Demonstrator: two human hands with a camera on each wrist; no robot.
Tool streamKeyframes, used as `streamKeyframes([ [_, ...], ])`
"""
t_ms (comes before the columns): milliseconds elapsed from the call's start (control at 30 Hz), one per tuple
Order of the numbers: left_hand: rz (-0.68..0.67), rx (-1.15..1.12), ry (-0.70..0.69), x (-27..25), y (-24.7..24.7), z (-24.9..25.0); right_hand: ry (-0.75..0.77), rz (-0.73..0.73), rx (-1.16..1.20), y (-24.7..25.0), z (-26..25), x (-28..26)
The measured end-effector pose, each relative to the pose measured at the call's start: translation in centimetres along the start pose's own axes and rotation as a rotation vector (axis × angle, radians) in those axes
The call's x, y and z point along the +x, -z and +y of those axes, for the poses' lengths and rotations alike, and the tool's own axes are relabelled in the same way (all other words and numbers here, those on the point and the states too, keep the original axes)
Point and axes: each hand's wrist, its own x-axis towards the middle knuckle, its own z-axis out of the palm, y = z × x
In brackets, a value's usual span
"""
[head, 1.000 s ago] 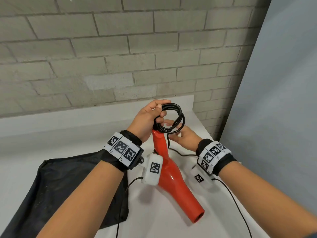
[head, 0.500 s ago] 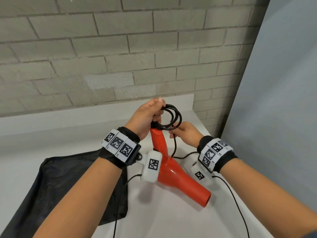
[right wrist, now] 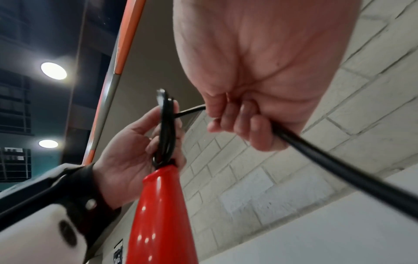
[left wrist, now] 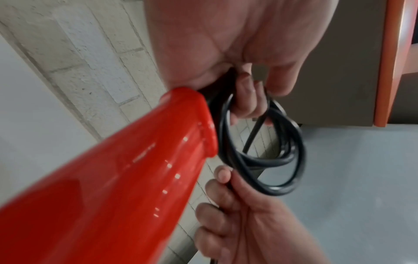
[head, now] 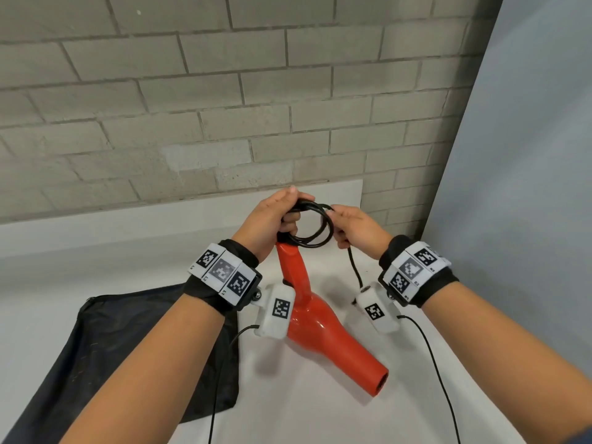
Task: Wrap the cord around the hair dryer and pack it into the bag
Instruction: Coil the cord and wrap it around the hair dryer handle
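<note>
A red hair dryer (head: 315, 328) hangs over the white table, handle up and nozzle pointing toward me on the right. Its black cord (head: 315, 233) is coiled into loops at the top of the handle (left wrist: 126, 178). My left hand (head: 272, 219) grips the coil (left wrist: 271, 157) at the handle's end (right wrist: 162, 192), fingers curled through the loops. Just right of the coil, my right hand (head: 355, 227) pinches the loose stretch of cord (right wrist: 339, 160), which trails down from it. A black bag (head: 105, 357) lies flat on the table at the lower left.
A grey brick wall (head: 192, 107) rises behind the table (head: 320, 418), and a grey panel (head: 528, 187) closes the right side. Thin black cables (head: 439, 373) run from the wrist cameras over the table.
My right hand has risen from beneath the coil to its right side, bringing the loose cord up. The dryer's nozzle has swung a little to the right.
</note>
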Motion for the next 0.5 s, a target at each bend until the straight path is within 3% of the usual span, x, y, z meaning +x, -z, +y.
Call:
streamKeyframes([
  [167, -0.011, -0.018, 0.027, -0.3, -0.4, 0.3, 0.041, 0.109, -0.196, 0.3, -3.0, 0.6],
  [367, -0.066, 0.174, -0.033, -0.2, -0.9, 0.3, 0.340, 0.290, -0.521, -0.7, -8.3, -0.6],
  [500, 0.035, 0.153, -0.081, 0.2, -0.6, -0.1, 0.418, 0.327, -0.600, -3.1, -8.8, -2.6],
])
